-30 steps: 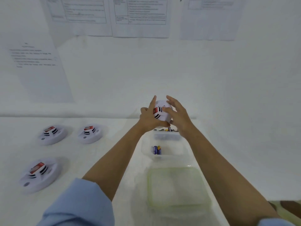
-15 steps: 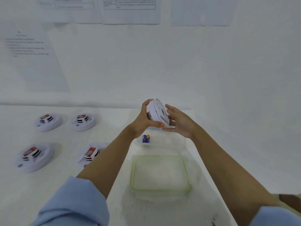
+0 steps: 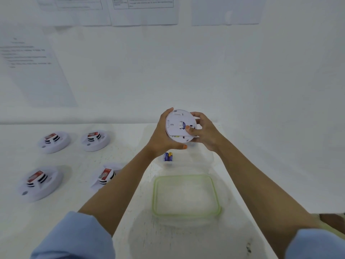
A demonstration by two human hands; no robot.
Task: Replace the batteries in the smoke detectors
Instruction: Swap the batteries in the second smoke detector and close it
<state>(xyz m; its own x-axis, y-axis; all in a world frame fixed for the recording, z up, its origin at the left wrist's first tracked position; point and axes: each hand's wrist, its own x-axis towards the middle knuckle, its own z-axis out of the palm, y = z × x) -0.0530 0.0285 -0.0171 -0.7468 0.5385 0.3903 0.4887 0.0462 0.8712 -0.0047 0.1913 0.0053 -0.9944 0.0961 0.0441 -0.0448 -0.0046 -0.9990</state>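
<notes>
A round white smoke detector (image 3: pixel 177 126) is held up above the table with its flat back plate turned towards me. My left hand (image 3: pixel 164 139) grips its left rim, thumb underneath. My right hand (image 3: pixel 204 132) holds its right rim, thumb pressed on the back near the battery slot. Two blue and yellow batteries (image 3: pixel 168 156) lie in a clear container (image 3: pixel 203 161) just below the hands. Several more white detectors with red labels rest face up on the left: one detector (image 3: pixel 54 142), another detector (image 3: pixel 95 140), a third detector (image 3: pixel 40 182) and a fourth detector (image 3: pixel 105 176) partly behind my left forearm.
A clear container with a green rim (image 3: pixel 185 197) stands on the white table (image 3: pixel 130 230) between my forearms. Printed sheets (image 3: pixel 143 10) hang on the white wall behind. A patterned patch (image 3: pixel 334 219) shows at the lower right edge.
The detector has been turned over from its vented front to its flat back facing me. My view has tilted down, so a fourth detector on the left shows.
</notes>
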